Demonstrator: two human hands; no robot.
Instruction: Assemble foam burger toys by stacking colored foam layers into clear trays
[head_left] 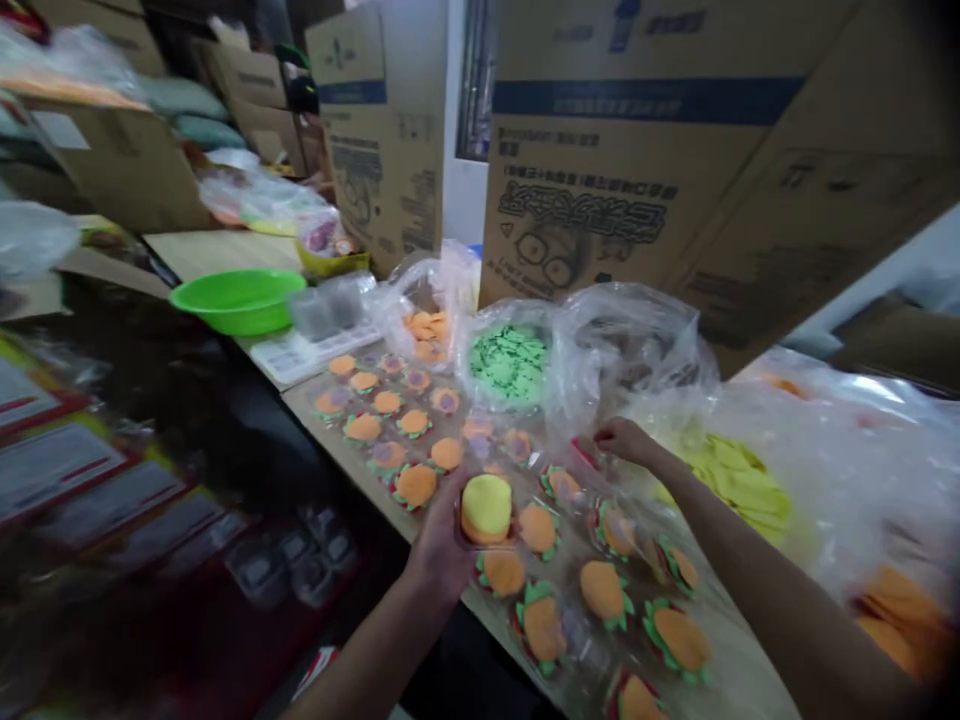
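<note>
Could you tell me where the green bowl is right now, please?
The green bowl sits at the left of the head view, on the far end of the table, left of a clear plastic box and well beyond both hands.

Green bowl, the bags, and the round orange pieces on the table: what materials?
Green bowl: looks like moulded plastic, smooth with a slight sheen. Bags: thin clear plastic film, crinkled with glossy highlights. Orange pieces: probably foam or felt, matte and soft-edged, though blur leaves it open. The yellow-topped piece at the left hand looks similar.
</note>
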